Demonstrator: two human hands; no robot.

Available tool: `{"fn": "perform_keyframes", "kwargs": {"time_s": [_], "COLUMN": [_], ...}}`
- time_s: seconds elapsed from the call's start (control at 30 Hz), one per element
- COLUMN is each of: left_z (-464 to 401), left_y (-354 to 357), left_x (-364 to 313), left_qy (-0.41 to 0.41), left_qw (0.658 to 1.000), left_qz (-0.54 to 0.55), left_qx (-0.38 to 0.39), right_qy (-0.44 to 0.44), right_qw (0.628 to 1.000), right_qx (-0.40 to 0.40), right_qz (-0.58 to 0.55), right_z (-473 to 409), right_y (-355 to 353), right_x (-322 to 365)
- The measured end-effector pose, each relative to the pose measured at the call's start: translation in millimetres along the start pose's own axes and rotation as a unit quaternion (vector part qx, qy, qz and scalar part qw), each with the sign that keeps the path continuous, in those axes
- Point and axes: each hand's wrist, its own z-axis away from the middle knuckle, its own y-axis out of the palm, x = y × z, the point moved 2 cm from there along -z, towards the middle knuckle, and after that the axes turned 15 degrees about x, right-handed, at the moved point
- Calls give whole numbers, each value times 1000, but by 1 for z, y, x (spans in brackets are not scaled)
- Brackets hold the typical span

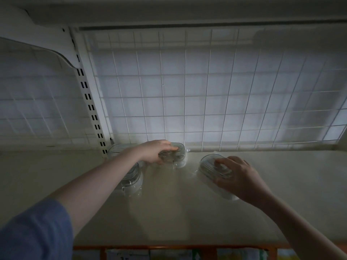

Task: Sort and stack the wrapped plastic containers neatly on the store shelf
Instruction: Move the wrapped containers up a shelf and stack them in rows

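Several wrapped clear plastic containers stand on the cream shelf (pixel 169 212). My left hand (pixel 154 151) grips the top of one container (pixel 178 156) near the wire back panel. My right hand (pixel 238 177) grips another container (pixel 210 166) to the right, which looks tilted toward me. Two more containers sit at the left: one (pixel 131 182) under my left forearm and one (pixel 116 150) behind it in the back corner, partly hidden.
A white wire grid (pixel 206 100) closes the back of the shelf. A slotted white upright (pixel 90 109) stands at the left. An orange price rail (pixel 169 247) runs along the front edge. Bare shelf surface lies to the right and front.
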Motion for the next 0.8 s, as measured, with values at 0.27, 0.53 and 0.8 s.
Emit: {"fn": "perform_keyframes", "kwargs": {"time_s": [0.27, 0.53, 0.8], "left_z": [70, 150, 176], "left_y": [8, 59, 92], "left_x": [1, 12, 18], "left_qy": [-58, -133, -177], "left_qw": [978, 949, 937], "left_qz": [-2, 16, 42], "left_qx": [-198, -286, -299], "right_qy": [-108, -214, -261], "right_qw": [994, 971, 949], "right_qx": [28, 104, 163], "right_qz": [8, 37, 73], "right_z": [-8, -35, -66], "right_y": [-6, 20, 45], "right_x": [28, 76, 102]}}
